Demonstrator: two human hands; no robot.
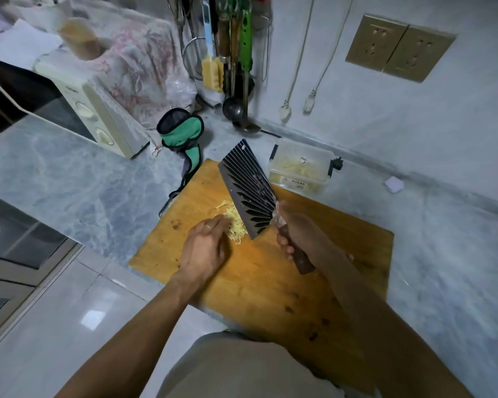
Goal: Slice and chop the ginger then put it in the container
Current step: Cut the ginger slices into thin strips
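A small pile of pale yellow shredded ginger (235,226) lies near the far left part of the wooden cutting board (265,280). My left hand (206,247) rests on the near left side of the pile, fingers loosely bent over the shreds. My right hand (295,232) grips the brown wooden handle of a dark ribbed cleaver (246,186). Its blade is tilted, with the edge down at the right side of the ginger. A clear plastic container (299,168) with yellow ginger strips inside stands just beyond the board's far right edge.
A green and black cloth pouch (183,136) lies past the board's far left corner. A cream microwave (89,110) stands at the left on the marble counter (69,173). Ladles and utensils (230,67) hang in the corner. Two plugs (296,109) dangle by the wall.
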